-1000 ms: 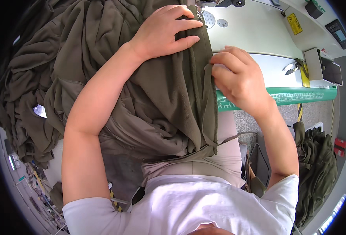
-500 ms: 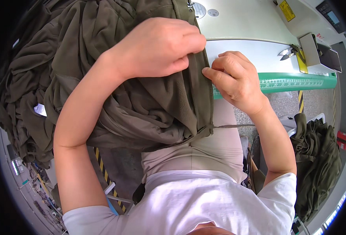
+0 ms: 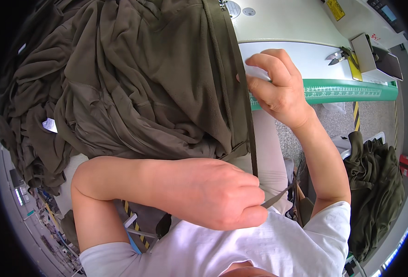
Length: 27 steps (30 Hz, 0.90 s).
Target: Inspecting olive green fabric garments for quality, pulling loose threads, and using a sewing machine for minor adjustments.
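Observation:
A large dark olive fleece garment (image 3: 158, 78) spreads over the work surface and hangs toward my lap. Along its right edge runs a narrow olive fabric strip (image 3: 246, 106). In front of my chest, my left hand (image 3: 222, 196) is closed round the strip, and a loose length of it trails out to the right of my fist. Beside the garment's right edge is my right hand (image 3: 278, 83), its fingers curled but apart with a gap between them. One fingertip shows at the strip; how it touches the cloth is partly hidden.
A green ruler edge (image 3: 342, 91) borders the pale machine table (image 3: 291, 57). Thread snips (image 3: 337, 57) lie near a small open box (image 3: 375, 57). More olive garments (image 3: 375, 194) are heaped at the right. A white tag (image 3: 50, 125) lies on the cloth at left.
My left hand has come down from the garment's upper edge toward my chest, drawing the strip along. My right hand has risen slightly, its fingers spreading from a pinch.

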{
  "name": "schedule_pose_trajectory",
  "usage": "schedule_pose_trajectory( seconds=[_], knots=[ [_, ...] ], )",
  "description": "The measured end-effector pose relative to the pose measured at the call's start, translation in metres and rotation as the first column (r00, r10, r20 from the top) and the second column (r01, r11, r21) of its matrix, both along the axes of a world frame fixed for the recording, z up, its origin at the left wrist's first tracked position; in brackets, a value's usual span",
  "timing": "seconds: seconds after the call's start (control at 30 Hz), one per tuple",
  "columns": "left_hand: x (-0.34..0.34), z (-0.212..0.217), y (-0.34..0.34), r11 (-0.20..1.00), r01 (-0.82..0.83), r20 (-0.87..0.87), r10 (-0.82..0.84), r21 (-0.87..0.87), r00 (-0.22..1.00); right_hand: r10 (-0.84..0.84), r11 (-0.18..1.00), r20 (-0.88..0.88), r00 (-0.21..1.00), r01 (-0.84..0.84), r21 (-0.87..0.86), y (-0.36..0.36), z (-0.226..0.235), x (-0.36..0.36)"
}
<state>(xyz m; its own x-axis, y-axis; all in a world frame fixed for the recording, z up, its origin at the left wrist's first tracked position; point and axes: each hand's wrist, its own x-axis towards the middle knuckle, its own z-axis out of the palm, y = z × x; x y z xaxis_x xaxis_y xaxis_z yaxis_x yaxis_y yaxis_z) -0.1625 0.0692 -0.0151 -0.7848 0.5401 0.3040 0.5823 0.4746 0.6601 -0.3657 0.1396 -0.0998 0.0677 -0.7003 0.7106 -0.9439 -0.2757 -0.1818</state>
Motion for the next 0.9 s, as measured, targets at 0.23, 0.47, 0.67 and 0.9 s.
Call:
schedule_pose_trajectory(
  seconds=[0.23, 0.47, 0.67, 0.9],
  knots=[
    [-0.01, -0.027, 0.001, 0.987, -0.013, -0.09, 0.028, 0.16, 0.996, 0.105, 0.994, -0.014, 0.994, -0.106, -0.029, -0.004, -0.004, -0.004],
    [-0.059, -0.043, -0.117, 0.715, -0.658, -0.497, 0.494, -0.234, 0.714, 0.127, 0.992, 0.045, 0.991, -0.127, 0.005, -0.005, 0.001, -0.005],
    [-0.069, -0.066, -0.14, 0.622, -0.743, -0.409, 0.628, -0.248, 0.662, 0.142, 0.989, 0.084, 0.986, -0.145, 0.041, -0.007, 0.002, -0.007],
    [-0.073, -0.066, -0.151, 0.645, -0.729, -0.383, 0.628, -0.231, 0.677, 0.143, 0.979, 0.041, 0.989, -0.147, 0.139, -0.01, 0.012, -0.008]
  ],
)
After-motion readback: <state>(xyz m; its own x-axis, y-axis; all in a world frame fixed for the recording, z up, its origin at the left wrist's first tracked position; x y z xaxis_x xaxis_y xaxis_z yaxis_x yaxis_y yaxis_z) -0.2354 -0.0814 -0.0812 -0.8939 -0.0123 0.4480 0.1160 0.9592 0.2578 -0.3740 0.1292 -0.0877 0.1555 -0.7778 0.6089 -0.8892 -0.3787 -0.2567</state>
